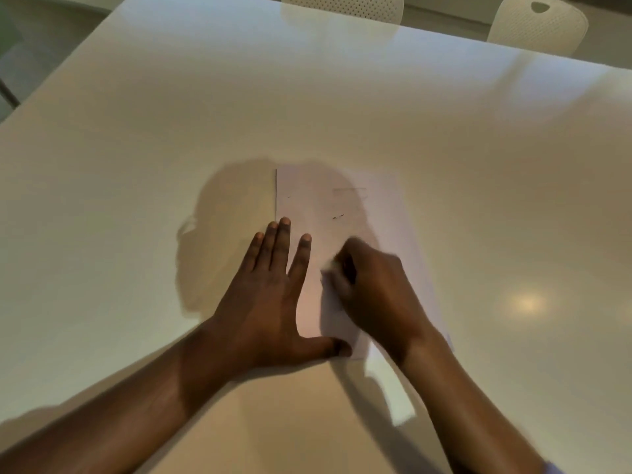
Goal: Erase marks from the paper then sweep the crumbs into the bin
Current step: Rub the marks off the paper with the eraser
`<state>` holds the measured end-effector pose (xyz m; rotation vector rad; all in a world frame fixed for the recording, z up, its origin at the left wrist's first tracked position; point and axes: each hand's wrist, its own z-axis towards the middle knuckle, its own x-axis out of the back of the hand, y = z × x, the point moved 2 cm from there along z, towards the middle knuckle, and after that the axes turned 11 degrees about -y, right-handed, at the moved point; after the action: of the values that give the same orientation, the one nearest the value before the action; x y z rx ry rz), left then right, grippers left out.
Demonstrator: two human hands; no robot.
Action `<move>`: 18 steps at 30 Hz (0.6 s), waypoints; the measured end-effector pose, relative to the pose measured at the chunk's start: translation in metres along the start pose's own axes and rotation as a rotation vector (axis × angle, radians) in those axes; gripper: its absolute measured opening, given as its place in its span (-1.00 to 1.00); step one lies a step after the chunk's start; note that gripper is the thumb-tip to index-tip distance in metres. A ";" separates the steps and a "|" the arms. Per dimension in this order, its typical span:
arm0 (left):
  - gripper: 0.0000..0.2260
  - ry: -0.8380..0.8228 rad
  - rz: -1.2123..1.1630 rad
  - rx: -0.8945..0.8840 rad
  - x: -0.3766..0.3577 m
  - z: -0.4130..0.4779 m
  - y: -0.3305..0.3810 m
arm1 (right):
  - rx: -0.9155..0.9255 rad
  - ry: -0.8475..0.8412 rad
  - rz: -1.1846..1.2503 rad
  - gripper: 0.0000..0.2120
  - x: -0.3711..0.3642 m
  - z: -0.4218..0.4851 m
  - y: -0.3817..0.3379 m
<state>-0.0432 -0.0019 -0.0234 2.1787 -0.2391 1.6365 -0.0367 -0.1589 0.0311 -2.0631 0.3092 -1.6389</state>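
The sheet of paper lies flat on the white table in front of me, a few dark marks left on it just beyond my knuckles. My left hand is spread flat, pinning its left edge and near corner so it won't slide. My right hand, blurred, is curled tight around a small white eraser pressed to the sheet.

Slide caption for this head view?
Left hand flat on the paper, right hand rubbing an eraser across it.
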 end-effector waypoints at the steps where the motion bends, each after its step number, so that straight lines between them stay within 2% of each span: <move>1: 0.31 -0.001 0.007 0.005 0.000 0.000 0.000 | 0.003 -0.033 -0.016 -0.84 -0.003 -0.022 0.003; 3: 0.27 0.006 0.010 0.005 0.000 0.000 0.000 | -0.008 -0.056 -0.015 -0.78 -0.008 -0.056 0.005; 5: 0.26 0.008 0.005 -0.001 -0.001 0.001 0.000 | 0.011 -0.028 -0.005 -0.84 -0.013 -0.055 0.005; 8: 0.30 0.014 -0.008 -0.012 0.000 0.000 0.000 | 0.023 0.039 -0.027 -0.93 -0.011 -0.010 -0.001; 10: 0.30 0.025 -0.021 -0.020 0.000 -0.001 -0.001 | 0.006 0.097 0.007 -0.90 -0.007 0.031 -0.005; 13: 0.30 0.017 -0.028 -0.018 0.000 -0.001 -0.001 | -0.056 0.089 0.038 -0.84 0.001 0.069 -0.012; 17: 0.32 0.002 -0.019 -0.003 0.001 -0.001 0.000 | 0.015 0.002 -0.011 -0.93 0.005 0.018 -0.003; 18: 0.31 0.002 -0.016 0.001 0.001 0.000 0.000 | 0.021 -0.032 -0.034 -0.88 0.002 -0.009 0.001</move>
<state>-0.0430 -0.0018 -0.0220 2.1744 -0.2200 1.6304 -0.0442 -0.1631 0.0336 -2.0871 0.2461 -1.6207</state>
